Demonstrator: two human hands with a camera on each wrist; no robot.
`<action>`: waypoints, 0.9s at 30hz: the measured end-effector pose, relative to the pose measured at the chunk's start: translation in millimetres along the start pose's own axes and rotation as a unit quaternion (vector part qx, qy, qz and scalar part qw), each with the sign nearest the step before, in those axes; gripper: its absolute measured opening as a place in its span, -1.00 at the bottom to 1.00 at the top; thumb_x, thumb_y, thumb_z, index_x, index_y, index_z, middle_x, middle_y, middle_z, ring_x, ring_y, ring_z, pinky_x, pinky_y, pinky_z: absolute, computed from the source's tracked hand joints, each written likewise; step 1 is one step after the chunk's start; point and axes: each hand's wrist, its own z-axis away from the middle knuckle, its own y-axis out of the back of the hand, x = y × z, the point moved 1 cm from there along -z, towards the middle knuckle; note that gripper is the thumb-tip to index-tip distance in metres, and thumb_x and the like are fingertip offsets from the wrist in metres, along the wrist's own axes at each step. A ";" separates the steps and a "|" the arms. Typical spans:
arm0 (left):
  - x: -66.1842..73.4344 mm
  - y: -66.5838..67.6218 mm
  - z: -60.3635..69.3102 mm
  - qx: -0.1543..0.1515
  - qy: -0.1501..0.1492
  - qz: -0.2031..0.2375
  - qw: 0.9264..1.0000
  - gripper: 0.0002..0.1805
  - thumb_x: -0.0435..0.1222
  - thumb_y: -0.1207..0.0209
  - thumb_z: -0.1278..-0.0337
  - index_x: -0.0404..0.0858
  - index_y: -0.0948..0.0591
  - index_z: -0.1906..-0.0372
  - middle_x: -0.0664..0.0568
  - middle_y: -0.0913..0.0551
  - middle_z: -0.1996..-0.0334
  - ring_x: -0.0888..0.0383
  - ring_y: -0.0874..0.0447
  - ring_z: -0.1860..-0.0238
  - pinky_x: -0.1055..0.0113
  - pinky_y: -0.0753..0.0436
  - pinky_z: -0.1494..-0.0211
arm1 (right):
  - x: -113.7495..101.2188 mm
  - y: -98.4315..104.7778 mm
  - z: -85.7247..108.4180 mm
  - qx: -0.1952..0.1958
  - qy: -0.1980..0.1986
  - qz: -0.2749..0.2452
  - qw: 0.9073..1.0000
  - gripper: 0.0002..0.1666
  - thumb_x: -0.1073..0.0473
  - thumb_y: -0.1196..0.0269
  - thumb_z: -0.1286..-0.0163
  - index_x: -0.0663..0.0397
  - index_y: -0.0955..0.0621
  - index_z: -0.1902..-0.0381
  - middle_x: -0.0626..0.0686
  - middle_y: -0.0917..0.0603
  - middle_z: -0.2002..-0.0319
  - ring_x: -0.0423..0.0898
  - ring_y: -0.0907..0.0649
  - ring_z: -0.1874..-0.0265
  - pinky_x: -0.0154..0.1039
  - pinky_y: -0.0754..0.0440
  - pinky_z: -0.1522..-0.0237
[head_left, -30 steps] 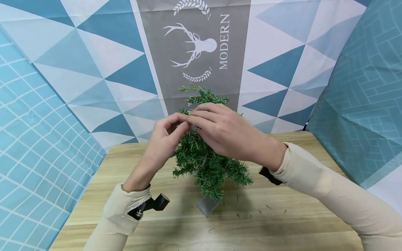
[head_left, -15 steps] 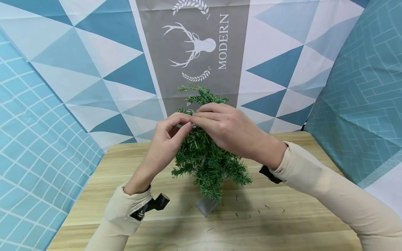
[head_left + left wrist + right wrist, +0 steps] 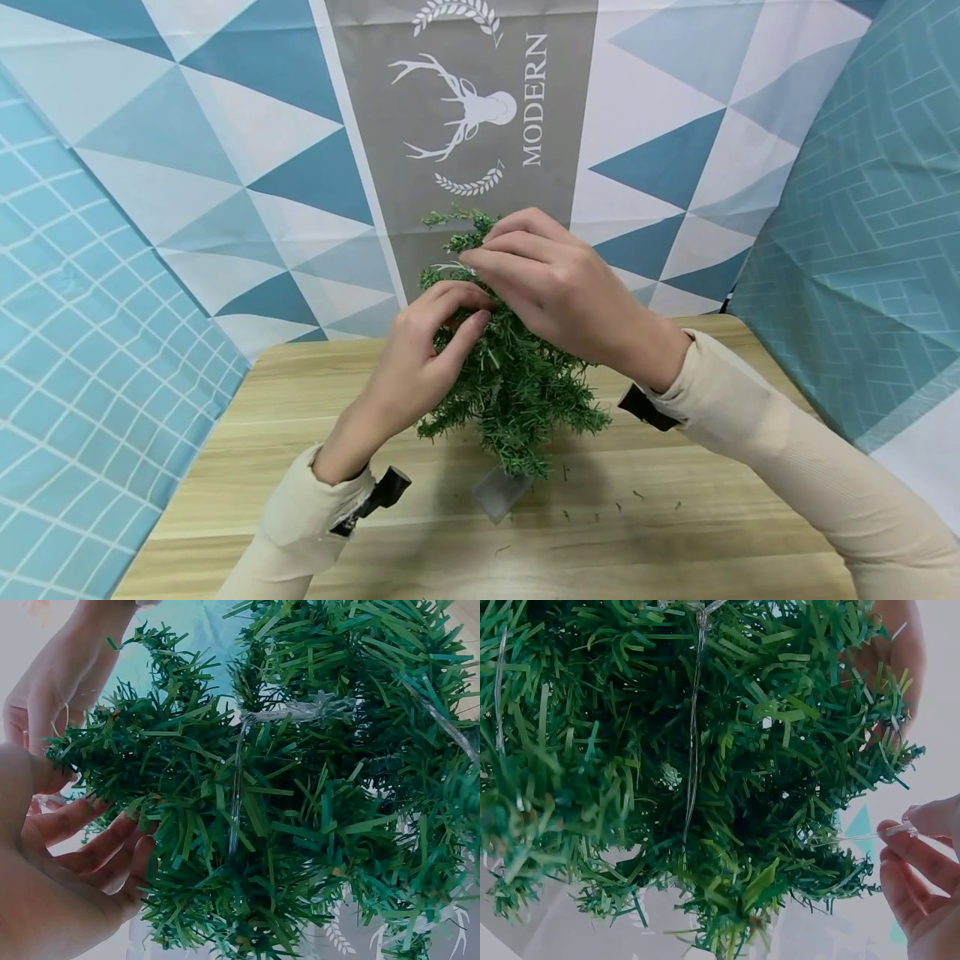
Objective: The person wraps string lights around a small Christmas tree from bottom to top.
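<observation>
A small artificial Christmas tree (image 3: 525, 392) with green tinsel needles stands on the table. Thin clear wire (image 3: 695, 735) runs among its branches, also visible as a strand (image 3: 238, 780) in the left wrist view. My left hand (image 3: 420, 358) holds a branch tip at the upper left, thumb and fingers curled about it. Just above, my right hand (image 3: 562, 287) pinches a piece of the clear wire, which stretches to the branches in the right wrist view; there the right hand (image 3: 926, 870) is beside the tree. Needles partly hide the left fingertips.
The tree's grey base (image 3: 501, 493) shows at its foot. Several loose needle bits (image 3: 618, 506) lie on the wooden table (image 3: 300, 467). Patterned cloth (image 3: 645, 150) hangs behind and on both sides. Black wrist mounts (image 3: 386, 490) stick out from the sleeves.
The two hands were close together at the treetop. My right hand has risen slightly, and my left has moved right and down. The tree's lower branches have shifted slightly right.
</observation>
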 end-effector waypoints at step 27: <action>-0.8 2.5 2.1 0.007 0.002 -0.007 1.000 -0.80 -0.34 -0.09 -0.43 -0.32 -0.64 0.00 -0.05 -0.69 0.03 0.17 -0.62 -0.04 0.25 -0.58 -0.13 | 34.7 12.1 -44.0 -0.049 -0.261 -0.177 0.948 -0.79 0.15 -0.19 -0.49 0.11 -0.73 0.12 0.00 -0.78 0.20 -0.21 -0.74 0.18 -0.30 -0.65 0.04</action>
